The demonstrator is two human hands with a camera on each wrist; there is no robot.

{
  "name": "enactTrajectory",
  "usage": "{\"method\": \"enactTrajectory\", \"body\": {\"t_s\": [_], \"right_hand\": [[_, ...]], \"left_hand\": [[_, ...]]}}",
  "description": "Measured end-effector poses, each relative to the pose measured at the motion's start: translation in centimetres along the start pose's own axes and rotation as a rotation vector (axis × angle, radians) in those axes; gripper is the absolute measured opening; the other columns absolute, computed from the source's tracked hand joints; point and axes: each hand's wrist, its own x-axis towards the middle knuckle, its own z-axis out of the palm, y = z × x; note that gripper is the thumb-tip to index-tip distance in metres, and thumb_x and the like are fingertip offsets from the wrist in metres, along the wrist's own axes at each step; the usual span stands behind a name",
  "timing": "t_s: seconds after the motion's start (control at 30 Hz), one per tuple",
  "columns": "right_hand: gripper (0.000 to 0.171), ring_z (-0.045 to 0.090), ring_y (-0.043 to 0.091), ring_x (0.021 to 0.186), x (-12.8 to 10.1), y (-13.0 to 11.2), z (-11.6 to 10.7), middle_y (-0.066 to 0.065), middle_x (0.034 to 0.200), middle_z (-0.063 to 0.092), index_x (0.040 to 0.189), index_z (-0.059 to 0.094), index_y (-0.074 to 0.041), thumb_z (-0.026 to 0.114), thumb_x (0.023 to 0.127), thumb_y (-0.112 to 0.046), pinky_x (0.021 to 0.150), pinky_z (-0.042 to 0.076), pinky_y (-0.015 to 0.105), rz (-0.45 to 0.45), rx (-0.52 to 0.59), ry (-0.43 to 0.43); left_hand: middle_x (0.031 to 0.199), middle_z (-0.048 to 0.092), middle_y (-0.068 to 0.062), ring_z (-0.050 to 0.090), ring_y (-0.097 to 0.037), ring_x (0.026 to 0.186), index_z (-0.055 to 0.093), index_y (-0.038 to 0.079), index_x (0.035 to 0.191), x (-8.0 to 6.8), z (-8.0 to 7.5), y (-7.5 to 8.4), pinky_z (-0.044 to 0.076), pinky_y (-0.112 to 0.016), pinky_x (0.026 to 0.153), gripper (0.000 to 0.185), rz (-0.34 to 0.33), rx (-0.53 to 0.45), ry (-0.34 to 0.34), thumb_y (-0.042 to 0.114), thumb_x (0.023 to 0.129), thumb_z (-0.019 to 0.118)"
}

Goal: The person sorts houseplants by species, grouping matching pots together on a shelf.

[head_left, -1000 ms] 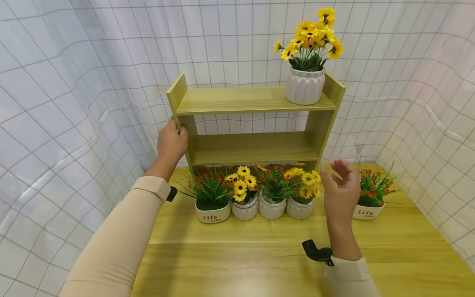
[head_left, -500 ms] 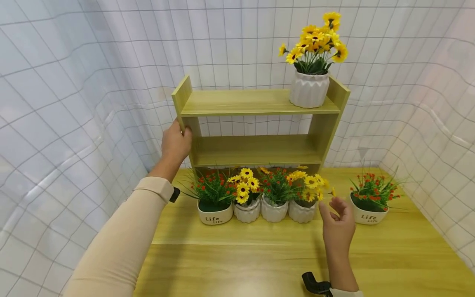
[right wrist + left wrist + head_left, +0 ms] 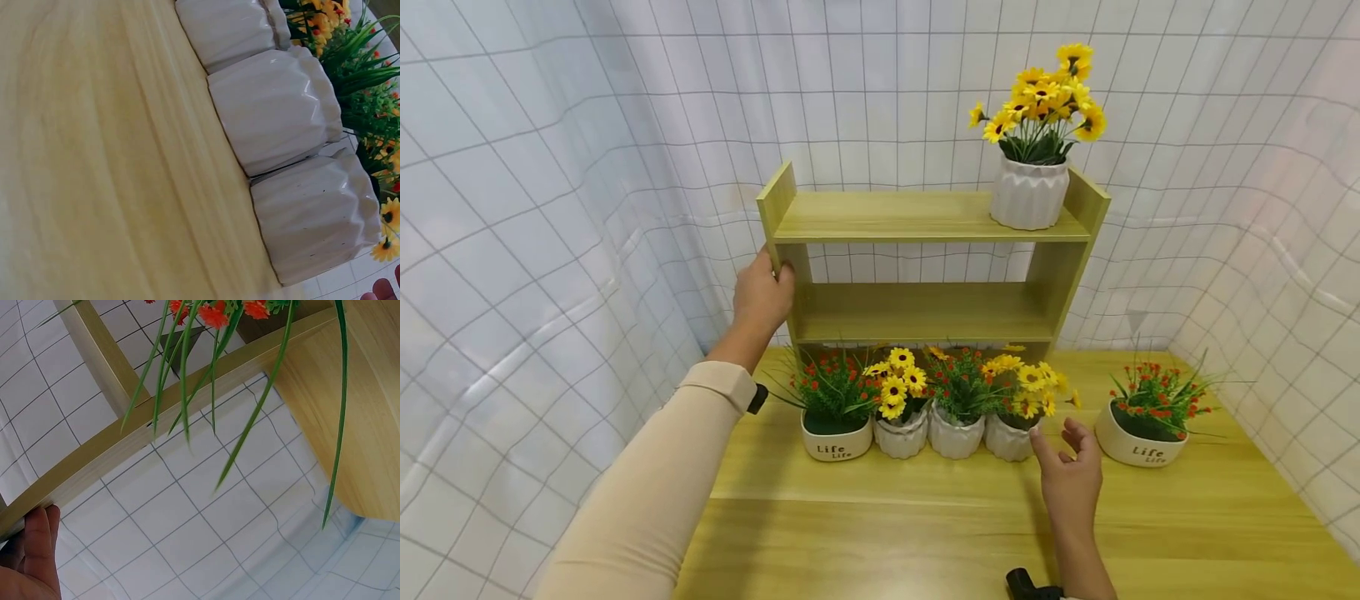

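My left hand (image 3: 763, 293) grips the left side panel of a wooden two-tier shelf (image 3: 880, 218); in the left wrist view, fingers (image 3: 39, 544) lie against the panel's edge. Beside the rightmost white fluted pot (image 3: 1009, 440) of the front row, holding yellow daisies (image 3: 1032, 383), my right hand (image 3: 1070, 482) is held with loosely bent fingers and nothing in its grasp. Its thumb is close to the pot's rim; whether they touch, I cannot tell. In the right wrist view that pot (image 3: 315, 219) is nearest, with only fingertips (image 3: 381, 291) at the corner.
Another potted bunch of yellow daisies (image 3: 1030, 193) stands on the shelf's top right. Left of my right hand, the row includes an oval "Life" planter (image 3: 838, 444) and two more fluted pots. A second "Life" planter (image 3: 1142, 446) stands right on the wooden table (image 3: 880, 542).
My right hand has come down and slightly left, from above the table to beside the rightmost fluted pot. The left hand keeps its grip on the shelf. The head view has shifted slightly.
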Motion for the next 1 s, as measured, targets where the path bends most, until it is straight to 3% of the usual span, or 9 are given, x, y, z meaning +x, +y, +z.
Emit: {"method": "enactTrajectory", "body": {"t_s": [0.4,0.73,1.0], "right_hand": [[0.079,0.029,0.037,0.138,0.2,1.4,1.2,0.023,0.152,0.032,0.149,0.028,0.006,0.073,0.091,-0.022,0.109,0.026,0.055,0.052,0.073,-0.073],[0.08,0.026,0.039,0.141,0.3,2.1,2.0,0.024,0.153,0.029,0.151,0.026,0.004,0.072,0.092,-0.023,0.109,0.03,0.054,0.108,0.065,-0.117],[0.084,0.028,0.042,0.141,0.6,2.7,2.8,0.025,0.154,0.027,0.152,0.025,0.005,0.075,0.09,-0.025,0.108,0.031,0.056,0.069,0.032,-0.127]], "left_hand": [[0.122,0.064,-0.023,0.064,-0.042,0.1,0.051,0.007,0.135,0.0,0.1,0.0,0.049,-0.054,0.077,0.038,-0.008,0.0,0.001,0.027,0.104,0.04],[0.121,0.064,-0.024,0.064,-0.042,0.101,0.051,0.006,0.134,-0.1,0.2,-0.2,0.049,-0.054,0.076,0.038,-0.008,0.008,-0.005,0.027,0.104,0.04],[0.121,0.064,-0.025,0.064,-0.043,0.102,0.052,0.006,0.134,0.1,0.1,-0.2,0.05,-0.055,0.078,0.037,0.006,0.004,0.008,0.026,0.104,0.041]]}}
